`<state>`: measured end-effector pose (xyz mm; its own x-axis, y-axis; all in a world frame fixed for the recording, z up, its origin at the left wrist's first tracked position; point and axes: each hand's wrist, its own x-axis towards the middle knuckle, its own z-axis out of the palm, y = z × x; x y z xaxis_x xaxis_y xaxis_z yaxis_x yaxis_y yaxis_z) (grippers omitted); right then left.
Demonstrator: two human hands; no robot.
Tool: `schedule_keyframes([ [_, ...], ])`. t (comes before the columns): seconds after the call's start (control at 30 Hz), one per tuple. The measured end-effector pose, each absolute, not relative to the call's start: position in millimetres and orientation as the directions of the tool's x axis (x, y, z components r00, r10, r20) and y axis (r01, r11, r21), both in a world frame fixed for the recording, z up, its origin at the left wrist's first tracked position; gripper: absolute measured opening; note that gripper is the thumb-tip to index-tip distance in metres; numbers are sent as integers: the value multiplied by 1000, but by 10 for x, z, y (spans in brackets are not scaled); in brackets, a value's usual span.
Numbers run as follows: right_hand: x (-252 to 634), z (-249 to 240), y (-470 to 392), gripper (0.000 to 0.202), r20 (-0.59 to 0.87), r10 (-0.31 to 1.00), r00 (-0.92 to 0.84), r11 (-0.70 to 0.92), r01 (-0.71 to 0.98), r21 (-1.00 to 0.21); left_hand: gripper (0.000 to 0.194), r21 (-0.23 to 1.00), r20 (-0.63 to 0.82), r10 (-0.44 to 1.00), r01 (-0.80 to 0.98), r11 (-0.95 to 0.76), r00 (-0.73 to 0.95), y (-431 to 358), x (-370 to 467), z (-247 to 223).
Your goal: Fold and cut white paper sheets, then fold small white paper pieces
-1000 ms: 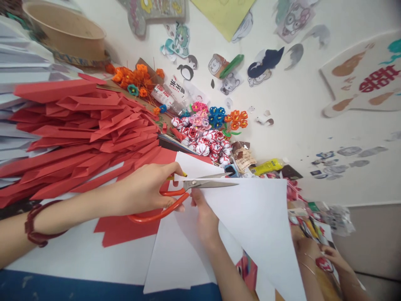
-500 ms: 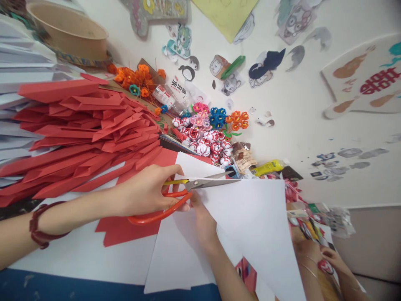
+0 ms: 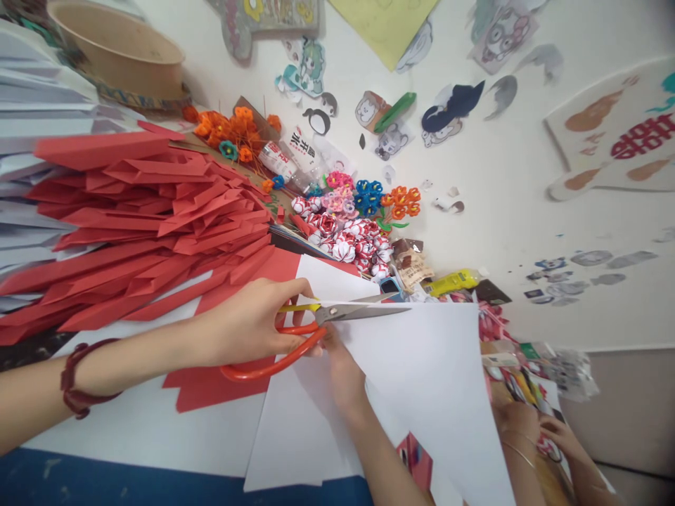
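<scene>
My left hand (image 3: 245, 320), with a dark red bracelet on its wrist, comes in from the left, its fingers in the handles of orange-red and yellow scissors (image 3: 332, 311). The blades point right and lie slightly apart at the upper edge of a white paper sheet (image 3: 427, 372). Just below the scissors' pivot, my right hand (image 3: 344, 365) pinches the near part of this sheet. More white paper (image 3: 300, 429) and red paper (image 3: 221, 386) lie beneath the hands.
Folded red paper strips (image 3: 158, 204) are piled at the left, near a tan bowl (image 3: 121, 56). Orange flowers (image 3: 226, 133) and red-white paper flowers (image 3: 358, 242) stand along the decorated wall (image 3: 474, 211). Another person's hands (image 3: 567, 443) work at the lower right.
The scissors and my left hand have shifted slightly right along the paper's edge, and the blades look closer together. My right hand still holds the sheet.
</scene>
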<state>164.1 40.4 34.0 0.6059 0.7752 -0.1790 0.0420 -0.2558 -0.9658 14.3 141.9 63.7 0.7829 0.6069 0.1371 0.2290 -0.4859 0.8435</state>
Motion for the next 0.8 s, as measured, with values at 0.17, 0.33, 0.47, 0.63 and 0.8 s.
schedule_keyframes([
  [0.17,1663,349,429,38,-230,785,575,-277,-6,-961,42,842,146,620,232,-487,771,1421,145,626],
  [0.33,1665,342,423,38,-252,768,588,-293,-26,-956,41,855,127,600,219,-469,790,1415,141,634],
  [0.47,1688,320,377,35,-302,733,609,-352,-40,-935,41,884,98,617,216,-415,781,1405,132,638],
  [0.63,1763,278,377,38,-312,713,628,-399,-3,-917,43,892,115,692,232,-387,713,1436,117,625],
  [0.8,1799,283,418,39,-259,794,550,-314,5,-949,43,928,142,799,201,-312,585,1457,160,545],
])
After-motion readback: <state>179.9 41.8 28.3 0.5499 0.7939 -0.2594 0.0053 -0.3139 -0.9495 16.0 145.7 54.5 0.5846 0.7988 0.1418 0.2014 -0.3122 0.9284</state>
